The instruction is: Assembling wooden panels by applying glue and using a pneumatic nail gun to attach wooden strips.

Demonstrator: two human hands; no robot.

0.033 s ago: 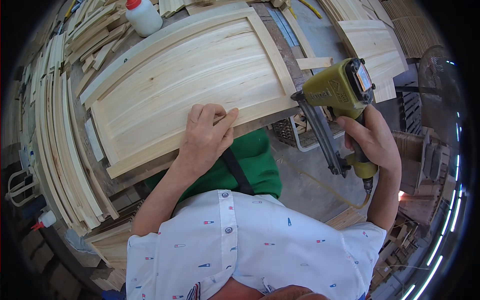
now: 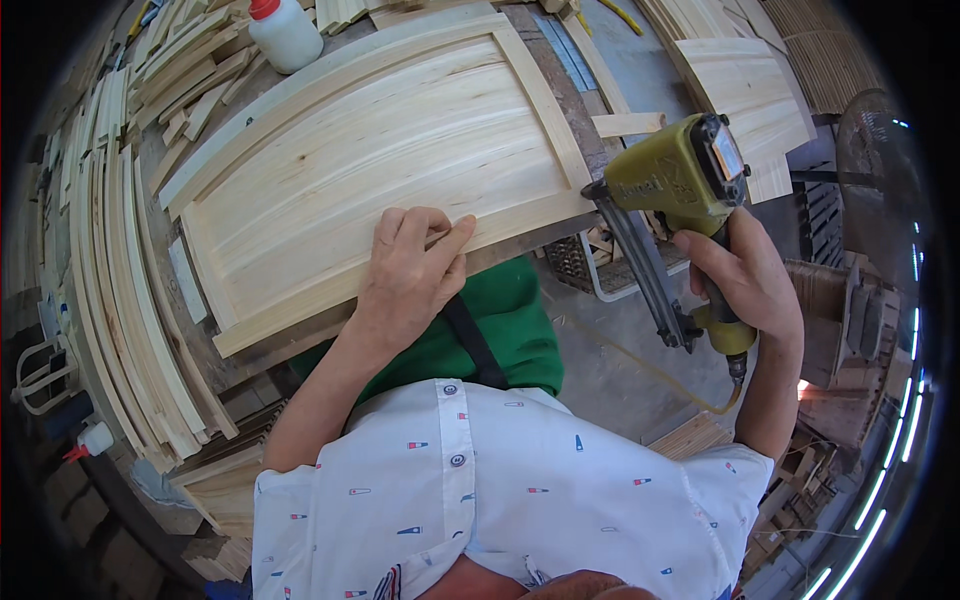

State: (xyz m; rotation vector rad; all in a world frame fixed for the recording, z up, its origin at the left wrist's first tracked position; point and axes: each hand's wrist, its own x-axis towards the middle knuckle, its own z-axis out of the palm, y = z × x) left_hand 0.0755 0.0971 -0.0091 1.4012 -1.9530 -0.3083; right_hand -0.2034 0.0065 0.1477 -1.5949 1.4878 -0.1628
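Note:
A pale framed wooden panel (image 2: 400,150) lies on the workbench, its near rail running along the bench edge. My left hand (image 2: 405,270) is closed over that near rail, thumb and bent fingers pinching its edge. In my right hand (image 2: 745,270) is an olive-green pneumatic nail gun (image 2: 670,170), gripped by its black handle. The gun's nose touches or nearly touches the panel's near right corner, while its long dark magazine slants down toward me. Whether a finger is on the trigger cannot be made out. A thin yellow air hose (image 2: 670,385) hangs from the handle's base.
A white bottle with a red cap (image 2: 287,35) stands behind the panel. Long wooden strips (image 2: 130,290) are stacked at the left, with offcuts (image 2: 205,75) beyond. Panels (image 2: 745,95) lie at the far right. Under the bench's right corner sits a crate (image 2: 610,280); a fan (image 2: 880,170) stands right.

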